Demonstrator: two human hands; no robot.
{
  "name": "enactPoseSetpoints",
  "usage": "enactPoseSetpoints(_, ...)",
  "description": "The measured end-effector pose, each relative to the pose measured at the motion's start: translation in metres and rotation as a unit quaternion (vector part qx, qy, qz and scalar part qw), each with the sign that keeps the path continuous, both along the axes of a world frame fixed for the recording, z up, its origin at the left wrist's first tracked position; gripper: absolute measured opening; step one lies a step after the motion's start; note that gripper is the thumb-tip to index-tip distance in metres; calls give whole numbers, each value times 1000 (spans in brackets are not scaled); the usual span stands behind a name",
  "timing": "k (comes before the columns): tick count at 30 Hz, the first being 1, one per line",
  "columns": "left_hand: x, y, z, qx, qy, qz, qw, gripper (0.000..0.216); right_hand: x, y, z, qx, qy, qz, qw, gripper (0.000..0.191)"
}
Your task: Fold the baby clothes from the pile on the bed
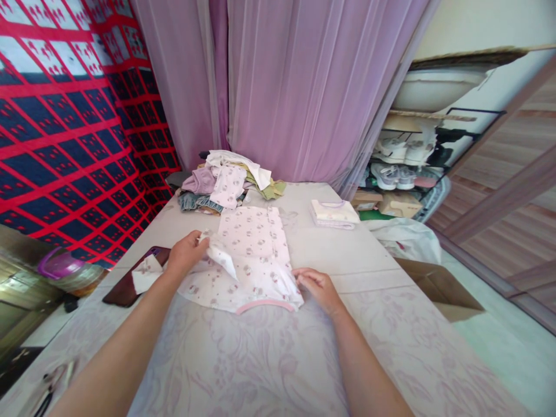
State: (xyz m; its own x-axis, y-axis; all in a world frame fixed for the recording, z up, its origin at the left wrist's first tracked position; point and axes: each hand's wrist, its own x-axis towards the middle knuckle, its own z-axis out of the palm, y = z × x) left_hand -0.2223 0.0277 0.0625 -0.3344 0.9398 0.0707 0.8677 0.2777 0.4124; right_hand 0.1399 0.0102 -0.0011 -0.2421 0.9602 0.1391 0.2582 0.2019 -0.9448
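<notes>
A small white-pink printed shirt lies spread before me, its pink-trimmed neckline toward me and one side folded inward. My left hand is closed on a lifted sleeve of it, which hangs from the fingers above the cloth. At the shirt's right edge, beside the shoulder, my right hand pinches the fabric between thumb and fingers. The cloth under the right fingertips is partly hidden.
Behind the shirt sits a heap of mixed clothes. Folded garments lie to the right. A dark phone-like case with a white tissue is at left. Beyond the right edge stand a cardboard box and a shoe rack.
</notes>
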Motion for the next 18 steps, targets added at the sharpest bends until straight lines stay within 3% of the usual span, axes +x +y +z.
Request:
enactPoseSetpoints(3, -1, 2, 1, -58, 39, -9, 998, 37, 1, -1, -1, 14, -35, 34, 999, 30)
enactPoseSetpoints(8, 0, 2, -12, -111, 17, -25, 993, 56, 0, -2, -3, 76, -118, 78, 987, 19)
enactPoseSetpoints(11, 5, -4, -17, -65, 64, -32, 995, 66, -1, -2, -3, 145, -176, 100, 969, 16)
enactPoseSetpoints(15, 19, -19, -19, 59, 123, -141, 981, 52, 0, -3, -1, 195, -208, 81, 955, 15)
enactPoseSetpoints(18, 33, -31, -20, 55, 135, -264, 954, 36, 0, -3, 0, 204, -199, 45, 957, 10)
